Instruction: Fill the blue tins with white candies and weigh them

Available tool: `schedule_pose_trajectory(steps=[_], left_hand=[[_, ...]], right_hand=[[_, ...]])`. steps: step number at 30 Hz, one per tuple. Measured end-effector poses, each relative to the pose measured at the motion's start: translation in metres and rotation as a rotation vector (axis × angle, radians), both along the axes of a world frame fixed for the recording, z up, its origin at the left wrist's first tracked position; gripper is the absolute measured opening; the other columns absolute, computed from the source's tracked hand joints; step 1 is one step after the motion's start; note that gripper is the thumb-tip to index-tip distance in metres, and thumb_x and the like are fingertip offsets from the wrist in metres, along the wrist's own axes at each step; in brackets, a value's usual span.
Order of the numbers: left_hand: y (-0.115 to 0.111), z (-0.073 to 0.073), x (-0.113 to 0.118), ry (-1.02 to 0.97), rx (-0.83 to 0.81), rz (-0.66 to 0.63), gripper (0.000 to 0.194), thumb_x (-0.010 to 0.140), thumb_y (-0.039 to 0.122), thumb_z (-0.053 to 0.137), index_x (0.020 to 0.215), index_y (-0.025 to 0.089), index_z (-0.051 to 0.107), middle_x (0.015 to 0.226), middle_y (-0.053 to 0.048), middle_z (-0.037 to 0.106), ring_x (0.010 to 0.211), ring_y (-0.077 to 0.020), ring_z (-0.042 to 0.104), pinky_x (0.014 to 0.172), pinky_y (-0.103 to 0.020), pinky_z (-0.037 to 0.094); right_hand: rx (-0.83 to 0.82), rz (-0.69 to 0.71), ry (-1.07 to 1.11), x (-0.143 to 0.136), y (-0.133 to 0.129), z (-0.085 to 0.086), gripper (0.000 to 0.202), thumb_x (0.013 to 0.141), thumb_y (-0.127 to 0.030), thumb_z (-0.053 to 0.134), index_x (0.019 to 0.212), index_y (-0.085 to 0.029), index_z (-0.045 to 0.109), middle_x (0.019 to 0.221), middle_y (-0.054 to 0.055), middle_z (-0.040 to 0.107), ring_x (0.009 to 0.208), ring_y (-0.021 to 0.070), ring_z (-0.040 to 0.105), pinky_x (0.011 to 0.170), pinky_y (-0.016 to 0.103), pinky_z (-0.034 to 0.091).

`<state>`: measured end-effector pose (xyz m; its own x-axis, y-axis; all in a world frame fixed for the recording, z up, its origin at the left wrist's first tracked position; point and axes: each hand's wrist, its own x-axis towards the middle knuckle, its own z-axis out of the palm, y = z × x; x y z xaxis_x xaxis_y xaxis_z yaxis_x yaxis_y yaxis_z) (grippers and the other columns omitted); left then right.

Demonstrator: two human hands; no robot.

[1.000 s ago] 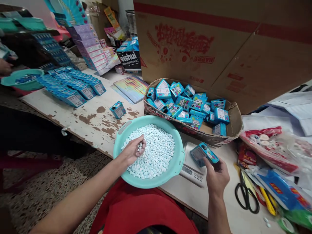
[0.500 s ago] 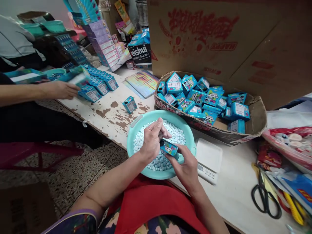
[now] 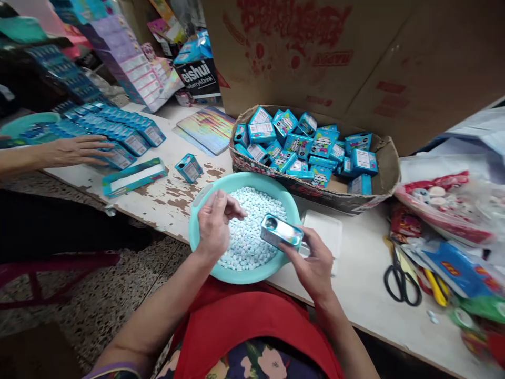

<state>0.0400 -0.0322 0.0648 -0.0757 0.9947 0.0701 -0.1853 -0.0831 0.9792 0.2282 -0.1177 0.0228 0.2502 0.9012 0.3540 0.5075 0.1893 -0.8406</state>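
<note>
A round turquoise basin (image 3: 194,221) full of small pale blue candies (image 3: 252,210) rests at the table's front edge. Over its left part my left hand (image 3: 215,223) is curled, thumb up; whether anything lies in its fingers is hidden. My right hand (image 3: 315,258) grips a small blue box (image 3: 281,231) above the basin's right side, its round dark opening facing up and left. Another blue box (image 3: 189,168) stands alone on the table behind the basin. A worn carton (image 3: 390,173) beyond holds several more blue boxes (image 3: 323,142).
A white scale (image 3: 323,231) sits right of the basin. Black scissors (image 3: 402,284) and candy bags (image 3: 445,205) lie further right. At left another person's hand (image 3: 74,151) touches rows of blue boxes, near a long blue tray (image 3: 136,178). A large cardboard box (image 3: 300,58) stands behind.
My left hand has moved away from the small box. My right hand has tilted the box. The other person's long tray now lies on the table. The whole view has shifted.
</note>
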Motion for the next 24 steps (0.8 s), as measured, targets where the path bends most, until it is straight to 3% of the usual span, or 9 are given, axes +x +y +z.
schedule_pose_trajectory(steps=[4,6,9,14,20,24], left_hand=[[-0.022,-0.041,-0.035,0.875,0.232,-0.316,0.019,0.087,0.039,0.059,0.088,0.021,0.064,0.094,-0.005,0.068,0.094,-0.0218,0.062,0.084,-0.036,0.049],[-0.033,-0.062,-0.047,1.090,0.393,-0.395,0.017,0.089,0.035,0.057,0.094,0.021,0.065,0.103,-0.007,0.068,0.107,-0.0253,0.059,0.095,-0.042,0.045],[-0.043,-0.078,-0.053,1.204,0.520,-0.382,0.018,0.092,0.032,0.052,0.099,0.019,0.063,0.107,-0.010,0.067,0.110,-0.0264,0.057,0.096,-0.044,0.044],[-0.043,-0.074,-0.049,1.277,0.581,-0.449,0.025,0.097,0.033,0.042,0.096,0.019,0.063,0.099,-0.009,0.069,0.102,-0.0257,0.061,0.092,-0.043,0.045],[-0.043,-0.070,-0.050,1.333,0.548,-0.509,0.022,0.095,0.032,0.046,0.100,0.019,0.063,0.103,-0.009,0.070,0.103,-0.0273,0.062,0.091,-0.042,0.046],[-0.041,-0.073,-0.052,1.328,0.551,-0.513,0.022,0.094,0.036,0.047,0.101,0.021,0.062,0.102,-0.009,0.070,0.101,-0.0273,0.063,0.089,-0.041,0.047]], right_hand=[[0.097,-0.333,0.087,0.055,-0.017,-0.011,0.039,0.072,-0.030,0.078,0.106,-0.020,0.062,0.092,0.003,0.065,0.083,0.0169,0.063,0.076,0.032,0.053],[0.090,-0.470,0.073,0.081,-0.022,-0.025,0.040,0.070,-0.033,0.078,0.104,-0.018,0.063,0.090,0.003,0.065,0.082,0.0168,0.062,0.078,0.033,0.053],[0.024,-0.565,0.076,0.105,-0.021,-0.050,0.043,0.069,-0.038,0.077,0.103,-0.016,0.063,0.091,0.004,0.065,0.081,0.0175,0.062,0.081,0.037,0.052],[-0.014,-0.598,0.170,0.107,-0.010,-0.079,0.045,0.067,-0.041,0.076,0.102,-0.015,0.062,0.092,0.005,0.066,0.081,0.0181,0.063,0.082,0.037,0.053],[0.018,-0.520,0.224,0.113,-0.017,-0.083,0.054,0.072,-0.044,0.072,0.116,-0.016,0.055,0.115,0.011,0.064,0.100,0.0206,0.063,0.090,0.040,0.051],[0.087,-0.657,0.248,0.127,-0.032,-0.083,0.045,0.086,-0.049,0.055,0.118,-0.017,0.053,0.121,0.013,0.060,0.102,0.0197,0.063,0.089,0.040,0.051]])
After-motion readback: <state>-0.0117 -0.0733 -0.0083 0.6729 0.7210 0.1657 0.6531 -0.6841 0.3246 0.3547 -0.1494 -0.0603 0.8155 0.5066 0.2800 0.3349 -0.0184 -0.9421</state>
